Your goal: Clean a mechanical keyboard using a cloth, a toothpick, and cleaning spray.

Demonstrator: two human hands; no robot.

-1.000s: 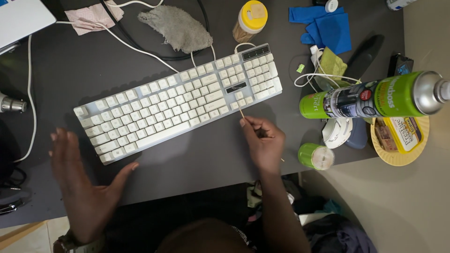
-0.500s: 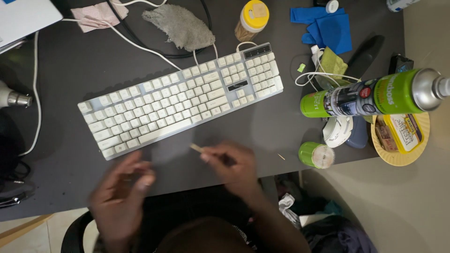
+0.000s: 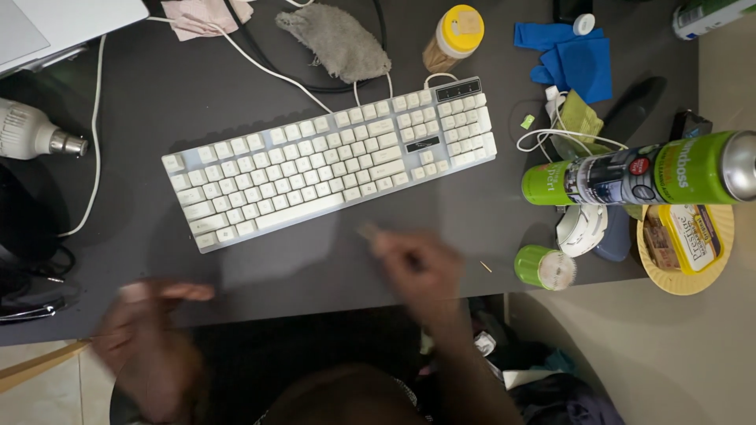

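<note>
A white keyboard (image 3: 331, 161) lies slanted on the dark desk (image 3: 142, 110). My right hand (image 3: 413, 264) is blurred, just in front of the keyboard's lower edge, pinching a thin wooden stick (image 3: 368, 232) that points up and left. My left hand (image 3: 146, 334) is blurred too, low at the left near the desk's front edge, fingers loosely spread and holding nothing that I can see.
A green spray can (image 3: 638, 169) lies at the right beside a yellow plate (image 3: 685, 275) with a tin. A green cap (image 3: 539, 266), a yellow-lidded jar (image 3: 455, 35), blue cloths (image 3: 575, 59), a grey rag (image 3: 339, 39), cables and a laptop corner (image 3: 55, 24) surround the keyboard.
My right hand left the keyboard's right end and came down toward the front edge with the stick. My left hand swung in toward the middle, then back out to the left.
</note>
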